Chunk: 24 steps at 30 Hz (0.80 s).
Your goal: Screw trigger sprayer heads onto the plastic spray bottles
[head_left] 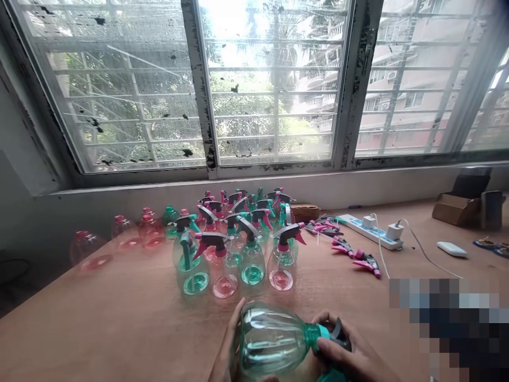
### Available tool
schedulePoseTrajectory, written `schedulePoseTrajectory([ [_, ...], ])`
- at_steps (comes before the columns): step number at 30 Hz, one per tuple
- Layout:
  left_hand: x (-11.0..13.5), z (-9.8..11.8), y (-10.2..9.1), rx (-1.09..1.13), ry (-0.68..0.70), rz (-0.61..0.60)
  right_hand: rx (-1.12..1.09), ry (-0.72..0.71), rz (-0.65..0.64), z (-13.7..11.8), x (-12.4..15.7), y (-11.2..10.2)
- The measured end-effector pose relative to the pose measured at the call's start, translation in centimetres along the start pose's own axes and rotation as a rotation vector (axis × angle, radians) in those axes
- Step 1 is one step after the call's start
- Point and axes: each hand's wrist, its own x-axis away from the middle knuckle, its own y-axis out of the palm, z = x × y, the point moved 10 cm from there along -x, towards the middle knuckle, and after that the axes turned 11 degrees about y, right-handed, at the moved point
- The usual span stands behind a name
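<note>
A clear green spray bottle (pixel 274 339) lies on its side in the air near the table's front edge, its neck to the right. My left hand (pixel 227 345) is closed round its base end. At the neck, my right hand (pixel 350 345) grips the trigger sprayer head (pixel 324 333), which has a teal collar and a dark grey top. The collar sits at the bottle's neck; how tightly it is screwed on I cannot tell. Below the right hand a teal piece (pixel 333 375) shows partly, cut off by the frame.
Several green and pink spray bottles with heads (pixel 251 265) stand grouped ahead. Headless bottles (pixel 151 231) are at the left. Loose pink sprayer heads (pixel 368 262), a white power strip (pixel 371 232) with cables, a white case (pixel 452 249) and a cardboard box (pixel 455 209) lie right. A blurred patch covers the lower right.
</note>
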Motion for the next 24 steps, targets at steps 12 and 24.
schedulePoseTrajectory([
  [12,-0.2,-3.8,-1.5,-0.108,-0.025,-0.009,-0.094,-0.008,0.064,-0.1,0.0,-0.4],
  [24,0.5,-4.8,-1.7,0.071,-0.120,-0.005,-0.108,0.027,0.019,0.3,-0.1,-0.1],
])
